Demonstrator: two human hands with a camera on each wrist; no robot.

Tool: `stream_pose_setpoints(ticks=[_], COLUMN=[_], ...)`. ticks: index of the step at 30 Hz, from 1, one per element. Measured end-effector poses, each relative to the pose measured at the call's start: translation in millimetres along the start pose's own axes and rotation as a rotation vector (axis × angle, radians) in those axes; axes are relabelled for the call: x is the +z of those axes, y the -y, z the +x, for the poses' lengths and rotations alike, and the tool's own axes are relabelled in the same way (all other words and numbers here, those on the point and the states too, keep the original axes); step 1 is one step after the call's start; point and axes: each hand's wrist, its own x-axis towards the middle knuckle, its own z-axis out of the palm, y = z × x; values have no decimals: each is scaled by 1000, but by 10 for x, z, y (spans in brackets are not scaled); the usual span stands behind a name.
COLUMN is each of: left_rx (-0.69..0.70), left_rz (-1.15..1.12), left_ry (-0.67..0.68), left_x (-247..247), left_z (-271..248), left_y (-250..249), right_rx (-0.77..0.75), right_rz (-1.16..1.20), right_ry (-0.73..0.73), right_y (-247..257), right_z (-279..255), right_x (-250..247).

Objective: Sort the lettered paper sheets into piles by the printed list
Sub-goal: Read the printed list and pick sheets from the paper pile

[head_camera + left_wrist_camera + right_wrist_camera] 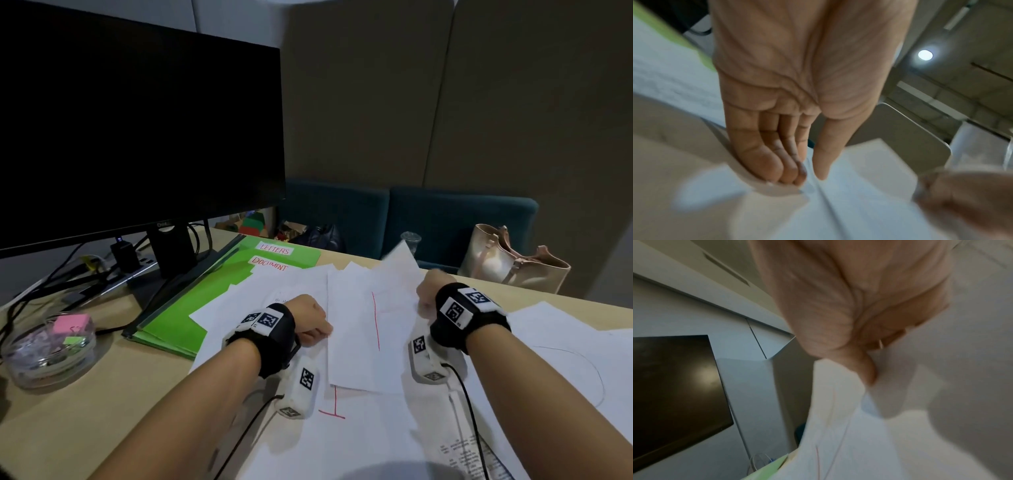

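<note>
Holding: both hands lift one bundle of lettered sheets (363,329) just above the surface (113,404), likely to square it up or peel off the top page.
Left hand (310,323): its fingers (764,160) lie together under the bundle's left edge, thumb on top, pinching the paper.
Right hand (428,291): curled on the right edge, thumb pressed against the paper in the right wrist view; this grip tips the far corner up.
Top sheet: shows a long red stroke, possibly part of a letter; which letter I cannot tell.
Loose sheets (342,442): spread beneath the forearms; one bears a red mark (334,402) like a T or I, half covered.
Printed list (459,448): a page with small print lies near the right forearm, probably the list; the text is too blurred to read.
Green folders (191,301): beside the monitor (137,137), with labels reading LETTERS and DOCUMENT, partly under paper.
Piles: no sorted pile is clearly made out yet.
Blur: both wrist views are smeared.
</note>
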Motion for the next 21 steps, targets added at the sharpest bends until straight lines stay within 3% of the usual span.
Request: stream_pose_setpoints(ticks=[1, 5, 8, 13, 21], left_rx=[0, -10, -75, -129, -137], left_rz=[18, 541, 647, 698, 791], left_ry=[-39, -273, -324, -258, -162], left_x=[-4, -89, -150, -223, -139], left_z=[46, 69, -7, -142, -320], left_y=[11, 61, 104, 189, 169], right_rx=[-5, 2, -30, -55, -92], right_rz=[0, 116, 207, 279, 249], right_ry=[-106, -469, -586, -624, -530], right_y=[18, 123, 146, 204, 223], right_z=[39, 47, 29, 15, 19], right_x=[-33, -265, -399, -529, -508])
